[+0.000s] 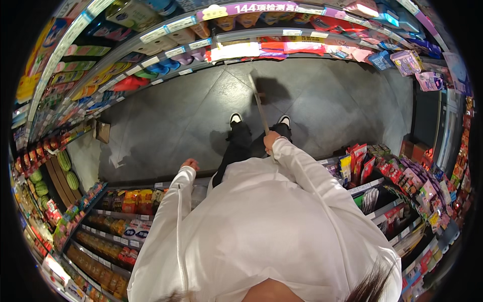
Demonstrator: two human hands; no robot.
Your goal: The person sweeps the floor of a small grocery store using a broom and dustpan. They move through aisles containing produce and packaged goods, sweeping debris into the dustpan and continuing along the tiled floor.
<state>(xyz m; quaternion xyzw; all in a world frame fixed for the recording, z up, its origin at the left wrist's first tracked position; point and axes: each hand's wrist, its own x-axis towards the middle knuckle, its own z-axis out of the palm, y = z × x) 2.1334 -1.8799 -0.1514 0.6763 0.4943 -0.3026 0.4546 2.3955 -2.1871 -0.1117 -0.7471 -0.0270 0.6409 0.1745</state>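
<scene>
My right hand [271,140] is closed around a long, light-coloured pole [259,104] in front of my body. The pole slants away from me over the dark tiled floor, a little to the left. Its far end lies near a dark shadow, and what is on that end is too unclear to tell. My left hand [191,164] hangs low at my left side, apart from the shelves, with its fingers partly curled. Nothing shows in it, though its palm side is hidden. My shoes [236,118] stand on the floor, one on each side of the pole.
Stocked store shelves [226,36] curve along the far side and the left. More shelves [124,217] with packaged goods stand close behind me. Several watermelons [64,161] are at the left. A small cardboard box [102,131] is by the left shelf. Hanging packets [419,177] crowd the right.
</scene>
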